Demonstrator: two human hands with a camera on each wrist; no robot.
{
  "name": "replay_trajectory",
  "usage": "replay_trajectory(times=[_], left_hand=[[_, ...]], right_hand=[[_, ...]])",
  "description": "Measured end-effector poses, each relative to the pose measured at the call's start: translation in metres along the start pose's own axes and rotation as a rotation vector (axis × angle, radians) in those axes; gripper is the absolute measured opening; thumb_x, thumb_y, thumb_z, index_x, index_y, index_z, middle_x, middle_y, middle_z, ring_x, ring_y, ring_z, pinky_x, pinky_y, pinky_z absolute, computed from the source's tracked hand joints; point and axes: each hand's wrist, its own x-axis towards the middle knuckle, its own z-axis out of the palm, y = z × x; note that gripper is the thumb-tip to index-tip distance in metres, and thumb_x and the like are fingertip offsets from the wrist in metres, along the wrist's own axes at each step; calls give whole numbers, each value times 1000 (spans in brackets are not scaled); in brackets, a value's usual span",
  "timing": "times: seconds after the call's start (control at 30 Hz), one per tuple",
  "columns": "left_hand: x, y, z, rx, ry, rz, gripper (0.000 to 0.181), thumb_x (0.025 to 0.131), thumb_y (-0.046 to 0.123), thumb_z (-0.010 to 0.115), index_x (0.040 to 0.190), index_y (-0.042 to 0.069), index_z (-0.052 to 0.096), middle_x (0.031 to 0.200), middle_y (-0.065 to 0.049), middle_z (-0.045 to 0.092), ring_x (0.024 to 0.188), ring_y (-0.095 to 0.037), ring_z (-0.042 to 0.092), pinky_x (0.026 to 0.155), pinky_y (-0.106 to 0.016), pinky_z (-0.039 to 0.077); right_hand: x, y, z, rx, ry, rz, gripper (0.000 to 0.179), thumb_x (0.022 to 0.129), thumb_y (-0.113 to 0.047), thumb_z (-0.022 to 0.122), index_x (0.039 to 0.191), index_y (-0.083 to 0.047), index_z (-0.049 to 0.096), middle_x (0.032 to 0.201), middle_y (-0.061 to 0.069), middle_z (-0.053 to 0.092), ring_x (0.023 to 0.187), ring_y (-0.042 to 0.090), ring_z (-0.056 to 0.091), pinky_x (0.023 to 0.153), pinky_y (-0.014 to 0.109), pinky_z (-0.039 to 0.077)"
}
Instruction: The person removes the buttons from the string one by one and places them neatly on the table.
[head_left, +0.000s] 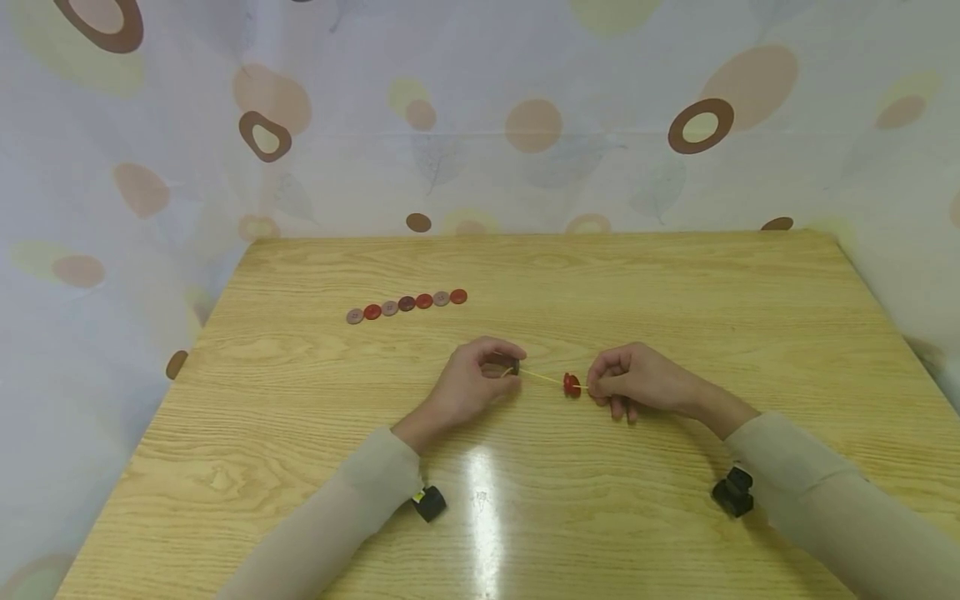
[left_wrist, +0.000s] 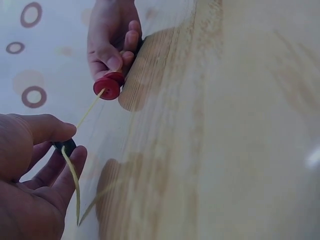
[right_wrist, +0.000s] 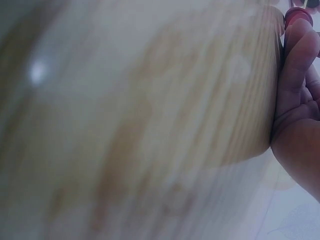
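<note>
A yellow string (head_left: pixel 542 377) runs taut between the two hands, above the wooden table. My left hand (head_left: pixel 480 379) pinches a dark button (left_wrist: pixel 65 146) between thumb and fingers; the string passes through it, and its loose end hangs down in the left wrist view. Red buttons (head_left: pixel 572 385) are threaded on the string close to the right fingertips, one overlapping another. My right hand (head_left: pixel 633 382) pinches the string just beyond them, its other fingers loosely curled. In the right wrist view, only part of that hand and a red button (right_wrist: pixel 298 18) show at the upper right.
A slanted row of several buttons (head_left: pixel 407 303), red, pinkish-brown and dark, lies on the table (head_left: pixel 675 283) beyond the left hand. A patterned cloth (head_left: pixel 480 167) hangs behind the table. Black wrist cameras (head_left: pixel 429 503) sit by both sleeves.
</note>
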Motion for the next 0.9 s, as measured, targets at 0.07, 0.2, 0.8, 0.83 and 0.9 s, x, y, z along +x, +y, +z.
replay_trajectory(times=[0.07, 0.2, 0.8, 0.83, 0.9], left_hand=[[0, -1, -1, 4, 4, 1, 30, 88, -6, 72, 117, 2, 68, 118, -12, 65, 106, -22, 64, 91, -29, 54], [0, -2, -3, 7, 7, 13, 30, 88, -6, 72, 117, 1, 68, 118, -14, 65, 106, -23, 64, 92, -30, 54], [-5, -4, -10, 14, 34, 7, 30, 88, -5, 72, 118, 0, 67, 119, -10, 65, 111, -24, 64, 94, -33, 54], [-5, -5, -10, 12, 36, 7, 30, 88, -5, 72, 118, 0, 67, 120, -10, 65, 111, -24, 64, 94, -33, 54], [-6, -4, -11, 3, 41, 7, 30, 88, -6, 72, 118, 0, 67, 120, -11, 65, 112, -25, 64, 95, -33, 54]], right_hand=[[0, 0, 0, 0, 0, 2, 15, 99, -11, 62, 101, 4, 64, 81, 16, 65, 59, 17, 62, 48, 29, 54], [0, -1, 0, 5, -2, 6, 16, 99, -11, 63, 101, 5, 64, 81, 16, 65, 59, 17, 62, 48, 29, 54], [0, 0, 0, 11, -8, -7, 16, 99, -10, 61, 100, 5, 65, 81, 16, 66, 59, 17, 62, 48, 29, 54], [0, 0, 0, 9, -7, -7, 16, 99, -11, 61, 100, 5, 65, 81, 17, 66, 59, 17, 62, 48, 29, 54], [0, 0, 0, 6, -5, -9, 16, 99, -11, 61, 100, 5, 65, 81, 17, 66, 59, 17, 62, 48, 29, 54]])
